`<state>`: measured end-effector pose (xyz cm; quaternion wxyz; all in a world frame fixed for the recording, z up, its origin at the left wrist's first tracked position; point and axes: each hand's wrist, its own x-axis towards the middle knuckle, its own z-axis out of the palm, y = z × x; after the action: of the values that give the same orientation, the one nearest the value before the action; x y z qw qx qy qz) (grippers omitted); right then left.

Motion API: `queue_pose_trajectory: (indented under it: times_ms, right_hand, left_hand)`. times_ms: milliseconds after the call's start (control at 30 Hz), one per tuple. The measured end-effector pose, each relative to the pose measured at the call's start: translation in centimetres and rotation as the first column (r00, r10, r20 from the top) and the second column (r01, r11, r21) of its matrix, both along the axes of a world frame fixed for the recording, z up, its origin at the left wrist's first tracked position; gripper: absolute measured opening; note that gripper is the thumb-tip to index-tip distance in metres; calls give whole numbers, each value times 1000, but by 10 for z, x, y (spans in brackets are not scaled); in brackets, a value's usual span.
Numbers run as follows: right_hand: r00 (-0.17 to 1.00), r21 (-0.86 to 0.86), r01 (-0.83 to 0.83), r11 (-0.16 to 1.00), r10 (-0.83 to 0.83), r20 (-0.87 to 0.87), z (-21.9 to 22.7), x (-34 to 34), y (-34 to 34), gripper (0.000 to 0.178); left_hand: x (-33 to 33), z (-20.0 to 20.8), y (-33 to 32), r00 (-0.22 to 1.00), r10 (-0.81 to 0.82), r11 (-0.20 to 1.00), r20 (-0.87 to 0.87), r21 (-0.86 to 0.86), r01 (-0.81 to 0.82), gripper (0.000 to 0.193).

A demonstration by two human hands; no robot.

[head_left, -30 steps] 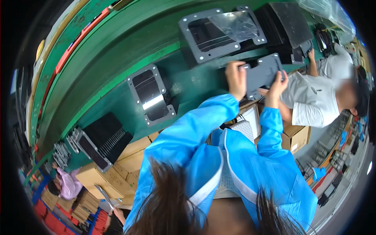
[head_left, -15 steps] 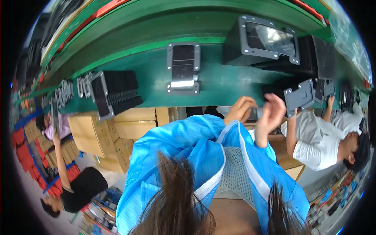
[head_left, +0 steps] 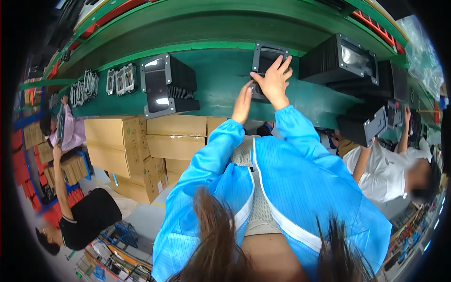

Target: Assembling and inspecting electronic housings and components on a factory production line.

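A dark glossy panel with a grey screw-hole frame [head_left: 256,57] lies flat on the green bench. Across its right side my right hand [head_left: 274,83] rests with the fingers spread, covering much of its lower half. My left hand [head_left: 242,102] is at the panel's lower left edge, fingers stretched out and the tips near or touching it; the exact contact is hard to make out. Neither hand grips anything. To the left stands a stack of similar black panels [head_left: 183,77], and to the right a taller stack [head_left: 324,58] has a shiny film on its front panel.
Metal frame parts [head_left: 124,79] lie at the bench's left. Cardboard boxes [head_left: 105,141] stand below its front edge. At right, a person in a white shirt [head_left: 380,164] holds a grey plate [head_left: 376,126] beside a dark stack. Clear plastic film [head_left: 420,54] hangs far right.
Both hands have moved from near my body, at the bench's front edge, forward onto the single panel. The whole view has shifted, so the bench items appear further right.
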<state>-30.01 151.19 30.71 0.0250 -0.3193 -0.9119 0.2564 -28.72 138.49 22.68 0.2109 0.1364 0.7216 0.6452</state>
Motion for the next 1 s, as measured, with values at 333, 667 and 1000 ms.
queue_pose_trajectory:
  times_ms: [333,667,1000]
  right_hand:
    - [989,-275,38,961,-76,-129,-43,0,76,91]
    - [904,-540,-59,840,-184,-386,-20,48,89,29]
    - [674,-214,1,977,-159,-722,30,51,7,29]
  left_hand:
    - [7,-6,21,1000,-17,986,-22,164,20,49]
    - [15,7,-31,970,-64,998,-233,-35,57,45]
    - [-31,151,-176,586,464,801,-665,32,-598,19]
